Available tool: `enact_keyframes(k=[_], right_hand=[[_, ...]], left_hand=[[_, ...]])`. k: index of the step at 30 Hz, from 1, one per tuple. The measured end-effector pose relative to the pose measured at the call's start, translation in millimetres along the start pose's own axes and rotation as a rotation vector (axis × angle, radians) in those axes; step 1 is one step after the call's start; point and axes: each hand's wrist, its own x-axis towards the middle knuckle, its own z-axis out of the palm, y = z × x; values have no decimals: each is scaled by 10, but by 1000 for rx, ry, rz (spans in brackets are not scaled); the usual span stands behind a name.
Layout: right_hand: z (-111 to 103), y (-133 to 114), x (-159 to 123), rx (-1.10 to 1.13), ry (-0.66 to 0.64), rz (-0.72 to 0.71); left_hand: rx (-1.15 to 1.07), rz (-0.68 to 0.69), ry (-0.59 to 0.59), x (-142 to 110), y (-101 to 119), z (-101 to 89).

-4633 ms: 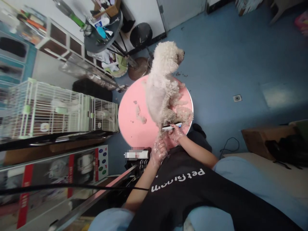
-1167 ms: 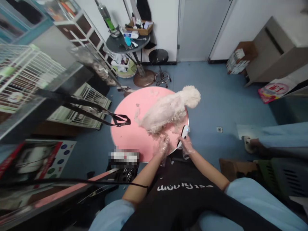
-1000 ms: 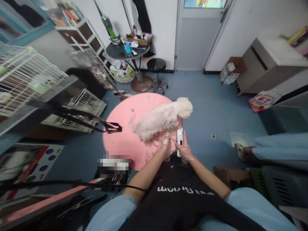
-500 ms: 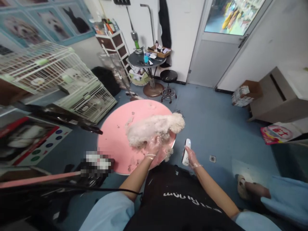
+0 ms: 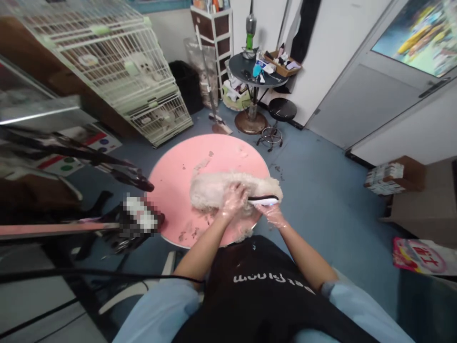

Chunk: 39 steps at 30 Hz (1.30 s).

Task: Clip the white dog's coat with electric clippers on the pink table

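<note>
**One clipper [image 5: 264,202] by one dog [image 5: 211,185]**

The right hand [image 5: 273,214] has its grip clamped around the clipper. The left hand [image 5: 233,199] rests on the dog, its fingers apart. This step looks like trimming near the neck, though whether the clipper touches the dog is hard to tell. The next move seems to need a still dog. The dog is on one pink tabletop [image 5: 171,174]. Beyond are two cages [image 5: 107,52] and one stool [image 5: 282,109].

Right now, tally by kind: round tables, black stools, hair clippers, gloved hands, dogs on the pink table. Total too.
Round tables: 2 (pink table, dark table)
Black stool: 1
Hair clipper: 1
Gloved hands: 2 (left hand, right hand)
Dog: 1
Total: 7
</note>
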Motion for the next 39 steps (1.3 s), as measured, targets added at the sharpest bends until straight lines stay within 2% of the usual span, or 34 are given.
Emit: enact_keyframes(k=[2,4,7,10,12,16,21,26,33,39], right_hand=[[1,45,-33,25,-62,-3],[-3,77,0,18,-14,5],[25,111,110,6,10,-4],[44,120,179,20,-157,5],[24,100,219,40,-200,13],[-13,18,336,76,-77,40],[43,-25,367,60,-72,61],[134,0,279,62,-24,42],[235,2,-34,51,-88,41],[341,-74,-30,45,172,4]], left_hand=[[129,16,-143,303,-24,-88],[194,-7,-258,531,-64,-132],[251,-28,-327,680,-148,-136],[294,-51,-315,674,-215,-112],[304,-79,-294,649,-232,-106],[288,-114,-295,634,-208,-140],[256,-126,-314,658,-192,-208],[203,-85,-343,697,-261,-207],[182,-17,-350,720,-321,-193],[167,11,-342,722,-319,-174]])
